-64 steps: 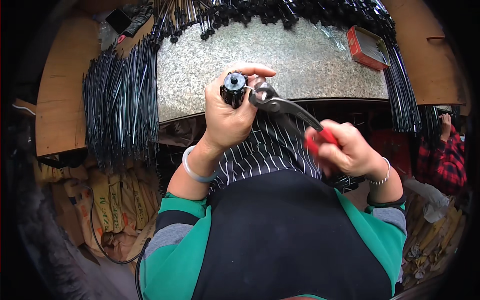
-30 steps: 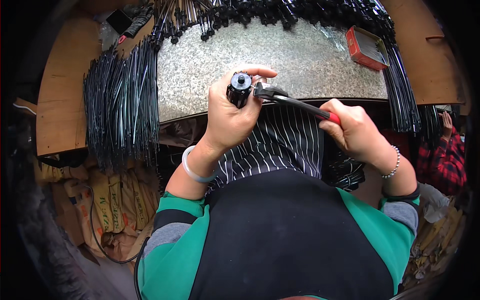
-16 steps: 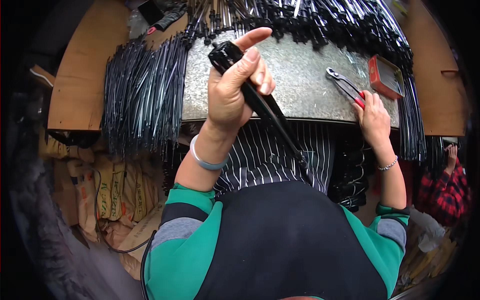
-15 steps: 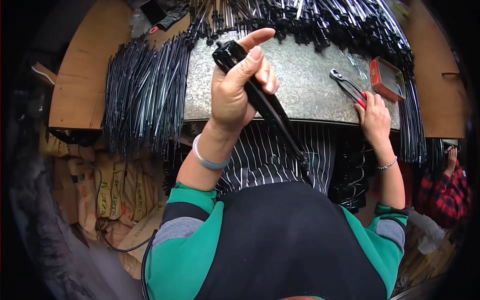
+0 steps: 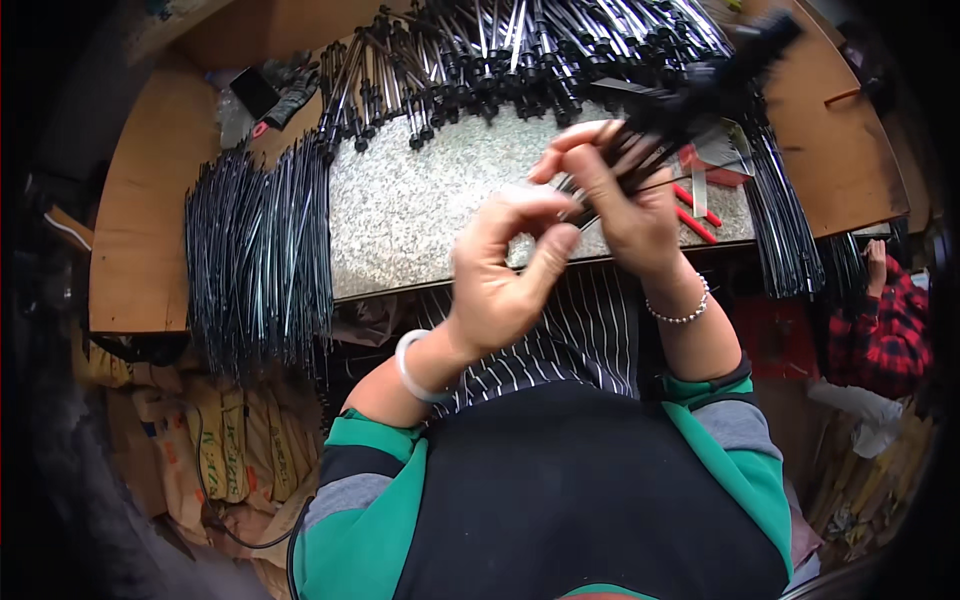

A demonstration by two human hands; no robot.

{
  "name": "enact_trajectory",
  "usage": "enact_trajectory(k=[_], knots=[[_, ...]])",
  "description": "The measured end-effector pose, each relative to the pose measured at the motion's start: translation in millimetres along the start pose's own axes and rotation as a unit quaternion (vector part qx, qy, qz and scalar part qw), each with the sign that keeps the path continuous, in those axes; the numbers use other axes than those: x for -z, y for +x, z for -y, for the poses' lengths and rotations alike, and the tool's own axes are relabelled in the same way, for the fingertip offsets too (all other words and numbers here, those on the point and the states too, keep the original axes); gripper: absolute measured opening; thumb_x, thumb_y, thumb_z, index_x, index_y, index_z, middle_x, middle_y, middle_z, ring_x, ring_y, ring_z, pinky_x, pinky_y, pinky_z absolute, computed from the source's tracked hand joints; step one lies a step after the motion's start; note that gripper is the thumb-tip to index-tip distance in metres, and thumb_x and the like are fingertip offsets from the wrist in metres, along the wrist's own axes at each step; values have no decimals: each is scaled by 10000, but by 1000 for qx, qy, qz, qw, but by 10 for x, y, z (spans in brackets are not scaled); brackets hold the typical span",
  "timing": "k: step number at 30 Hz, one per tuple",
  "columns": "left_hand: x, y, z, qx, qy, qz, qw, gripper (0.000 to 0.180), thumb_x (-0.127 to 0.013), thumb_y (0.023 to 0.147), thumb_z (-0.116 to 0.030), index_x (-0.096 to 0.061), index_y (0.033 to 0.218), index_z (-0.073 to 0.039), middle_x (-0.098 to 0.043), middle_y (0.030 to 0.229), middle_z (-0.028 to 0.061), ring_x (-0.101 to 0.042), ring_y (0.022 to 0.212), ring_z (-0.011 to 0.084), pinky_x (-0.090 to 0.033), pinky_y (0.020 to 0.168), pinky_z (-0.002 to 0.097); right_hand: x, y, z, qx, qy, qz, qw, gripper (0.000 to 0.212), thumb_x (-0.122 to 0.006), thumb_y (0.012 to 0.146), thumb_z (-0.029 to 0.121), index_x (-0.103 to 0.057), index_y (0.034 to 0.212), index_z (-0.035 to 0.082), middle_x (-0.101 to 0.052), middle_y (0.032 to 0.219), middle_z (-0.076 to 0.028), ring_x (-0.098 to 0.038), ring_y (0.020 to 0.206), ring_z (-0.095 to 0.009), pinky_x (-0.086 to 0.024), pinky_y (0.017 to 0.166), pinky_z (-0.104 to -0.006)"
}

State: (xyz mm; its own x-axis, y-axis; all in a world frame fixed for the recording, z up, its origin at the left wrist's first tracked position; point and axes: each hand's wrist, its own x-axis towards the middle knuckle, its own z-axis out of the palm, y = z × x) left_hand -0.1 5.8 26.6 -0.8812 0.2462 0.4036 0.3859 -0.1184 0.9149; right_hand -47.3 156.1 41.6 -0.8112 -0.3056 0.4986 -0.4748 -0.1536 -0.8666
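Observation:
My right hand (image 5: 640, 215) is closed around a black umbrella frame (image 5: 690, 115), a bundle of thin dark ribs with a thick dark end that slants up and right. Motion smears its upper end. At the bundle's lower end, my left hand (image 5: 505, 260) has its thumb and forefinger curled in, meeting the ribs at the fingertips; the exact contact is partly hidden. Red-handled pliers (image 5: 695, 226) lie on the table just beyond my right wrist, their jaws hidden behind the hand and frame.
Thin dark rods (image 5: 262, 255) hang thickly over the table's left edge, with more rods (image 5: 785, 225) at the right. Metal shafts with black fittings (image 5: 480, 70) line the back. A red box (image 5: 728, 177) stands near the pliers. A person's red-and-black checked sleeve (image 5: 880, 335) shows far right.
The black frame has swung from my left hand up to the right, and my right hand now grips it. My right hand has left the pliers. The view has shifted slightly.

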Motion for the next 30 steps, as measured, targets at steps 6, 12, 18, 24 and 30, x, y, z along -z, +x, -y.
enact_trajectory(k=[6, 12, 18, 24, 30], knots=[[60, 453, -239, -243, 174, -106, 948, 381, -714, 736, -78, -562, 1078, -9, -568, 917, 86, -574, 791, 149, -471, 690, 256, -185, 44, -62, -68, 10, 31, 997, 574, -618, 792, 38, -327, 1285, -4, -496, 1150, -148, -520, 1057, -183, -409, 932, -325], [97, 646, -259, -216, 25, -114, 969, 428, -692, 743, 23, -501, 1125, 5, -613, 954, 87, -601, 835, 123, -494, 721, 238, -183, -37, -87, 177, -237, -179, 938, 711, -740, 722, 137, -343, 1301, 26, -497, 1013, -121, -502, 888, -213, -437, 801, -299], [132, 780, -305, -149, 4, -65, 987, 347, -691, 771, -21, -536, 1081, -7, -598, 948, 50, -578, 859, 86, -492, 737, 240, -119, -58, 130, 176, -421, -102, 884, 283, -615, 813, 76, -576, 1090, 32, -557, 750, -92, -516, 632, -241, -441, 577, -314], [138, 818, -366, -108, -71, 29, 991, 296, -593, 855, -39, -520, 1137, 19, -616, 992, 84, -593, 907, 124, -483, 793, 240, -42, 12, 327, -94, -7, -76, 993, 625, -536, 897, 134, -184, 1391, -17, -538, 745, -7, -447, 599, -102, -432, 649, -220], [216, 897, -355, -125, -48, 31, 990, 350, -589, 857, -63, -498, 1187, 14, -628, 1011, 141, -607, 957, 193, -488, 833, 300, -176, 108, -34, 108, -93, -136, 980, 410, -522, 905, 90, -348, 1263, -11, -577, 937, -62, -556, 812, -105, -449, 765, -203]])
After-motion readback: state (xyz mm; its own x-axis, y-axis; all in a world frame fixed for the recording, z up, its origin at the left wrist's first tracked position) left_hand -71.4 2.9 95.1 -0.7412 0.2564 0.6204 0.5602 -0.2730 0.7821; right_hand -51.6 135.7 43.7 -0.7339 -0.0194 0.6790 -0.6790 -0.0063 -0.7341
